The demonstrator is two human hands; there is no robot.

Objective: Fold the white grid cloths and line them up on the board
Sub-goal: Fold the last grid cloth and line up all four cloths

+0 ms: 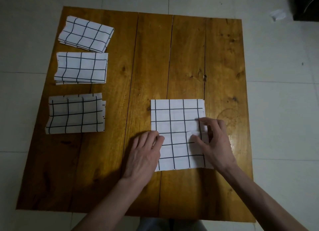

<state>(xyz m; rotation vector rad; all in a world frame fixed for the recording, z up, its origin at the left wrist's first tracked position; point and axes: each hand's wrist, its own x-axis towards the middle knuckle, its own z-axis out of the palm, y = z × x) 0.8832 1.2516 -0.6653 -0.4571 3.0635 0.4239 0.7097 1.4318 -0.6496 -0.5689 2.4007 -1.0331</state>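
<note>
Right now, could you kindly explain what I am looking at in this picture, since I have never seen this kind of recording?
There is no machine here: a person wears a camera on the head, looking down at their own bare hands. A wooden board lies on a tiled floor. Along its left side sit three folded grid cloths: far, middle and near. A fourth cloth, partly folded, lies in front. The left hand rests on its left edge; the right hand touches its right edge with curled fingers.
</note>
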